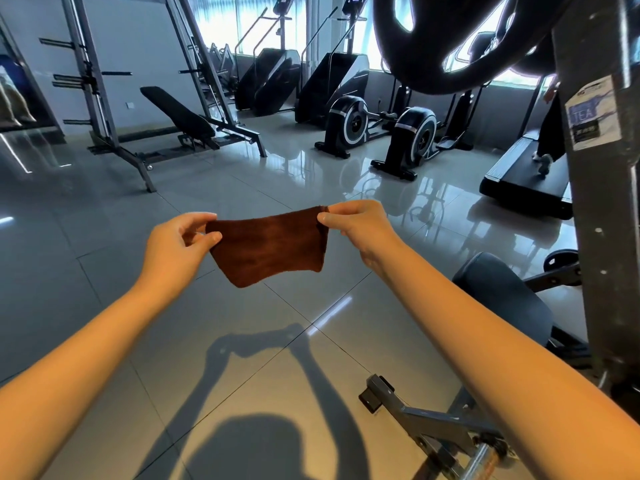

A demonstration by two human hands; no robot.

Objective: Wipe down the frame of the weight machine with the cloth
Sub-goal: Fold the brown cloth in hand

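Brown cloth (268, 247) stretched between left hand (176, 242) and right hand (358, 230).

Pinches upper left corner of brown cloth (268, 247) with left hand (173, 244), upper right corner with right hand (360, 233). Holds cloth spread in air above tiled floor (104, 237), clear of grey weight-machine frame (602, 209) at right.
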